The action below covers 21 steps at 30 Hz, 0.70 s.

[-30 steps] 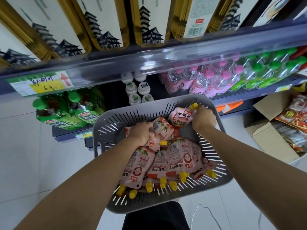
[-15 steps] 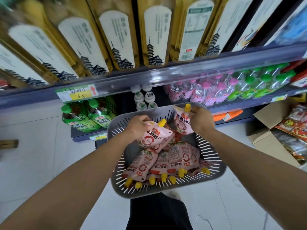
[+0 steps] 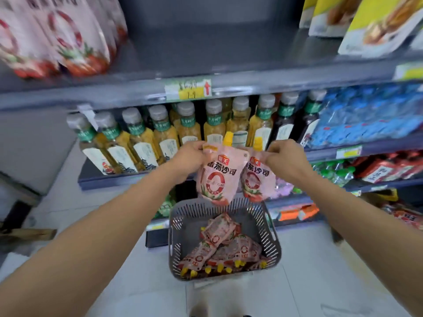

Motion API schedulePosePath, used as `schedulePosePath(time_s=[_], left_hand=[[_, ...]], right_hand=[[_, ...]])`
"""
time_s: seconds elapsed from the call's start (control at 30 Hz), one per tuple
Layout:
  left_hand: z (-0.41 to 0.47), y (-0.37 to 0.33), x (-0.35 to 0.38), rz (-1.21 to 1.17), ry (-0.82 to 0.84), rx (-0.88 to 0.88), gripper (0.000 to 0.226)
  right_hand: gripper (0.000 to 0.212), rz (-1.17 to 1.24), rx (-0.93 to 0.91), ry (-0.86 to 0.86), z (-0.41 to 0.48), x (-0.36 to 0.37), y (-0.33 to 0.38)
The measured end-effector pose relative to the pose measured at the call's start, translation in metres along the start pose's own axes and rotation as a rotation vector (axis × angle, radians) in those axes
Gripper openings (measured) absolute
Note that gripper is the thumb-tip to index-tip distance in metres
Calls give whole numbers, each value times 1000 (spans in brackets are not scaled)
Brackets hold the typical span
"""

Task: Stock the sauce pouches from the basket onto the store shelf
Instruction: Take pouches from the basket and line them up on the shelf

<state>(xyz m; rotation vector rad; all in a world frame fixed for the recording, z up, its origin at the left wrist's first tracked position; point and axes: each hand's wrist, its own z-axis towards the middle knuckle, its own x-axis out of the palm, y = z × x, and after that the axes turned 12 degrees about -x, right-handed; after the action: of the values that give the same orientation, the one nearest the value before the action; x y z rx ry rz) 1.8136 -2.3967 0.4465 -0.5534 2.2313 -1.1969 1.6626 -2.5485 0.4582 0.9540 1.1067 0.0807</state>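
Observation:
My left hand [image 3: 188,156] grips a pink sauce pouch [image 3: 218,176] with a yellow cap by its top corner. Beside it my right hand [image 3: 285,160] holds a second pink pouch [image 3: 256,179] the same way. Both pouches hang upright in front of the drink shelf, above the grey slotted basket [image 3: 269,232] on the floor. Several more pouches [image 3: 219,248] lie in the basket. On the upper shelf [image 3: 206,53], matching pink pouches [image 3: 68,42] stand at the left, with bare shelf space in the middle.
Yellow-labelled bottles [image 3: 164,136] fill the shelf behind my hands. Blue packs [image 3: 370,113] lie to the right, yellow bags [image 3: 366,21] at the upper right. A price tag [image 3: 188,90] with a red arrow sits on the shelf edge. Red packets [image 3: 384,168] lie lower right.
Both hands have lifted a pouch each out of the basket and up in front of the bottle shelf. The view has tilted upward, showing the upper shelf.

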Motion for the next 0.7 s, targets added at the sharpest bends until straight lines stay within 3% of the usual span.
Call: schedulePosePath(time_s=[0.13,0.47,0.7], left_hand=[[-43,-51,-20,6,-51,74,25],[-115,-144,-83,-158,-250,270,20],[-113,-195,-139,-267,-440,412,14]], right_hand=[[27,61,-99,-79,3,-50,49],[16,138,-406,-366,42,-112,157],[9,248,-450,-466,96,-115,217]])
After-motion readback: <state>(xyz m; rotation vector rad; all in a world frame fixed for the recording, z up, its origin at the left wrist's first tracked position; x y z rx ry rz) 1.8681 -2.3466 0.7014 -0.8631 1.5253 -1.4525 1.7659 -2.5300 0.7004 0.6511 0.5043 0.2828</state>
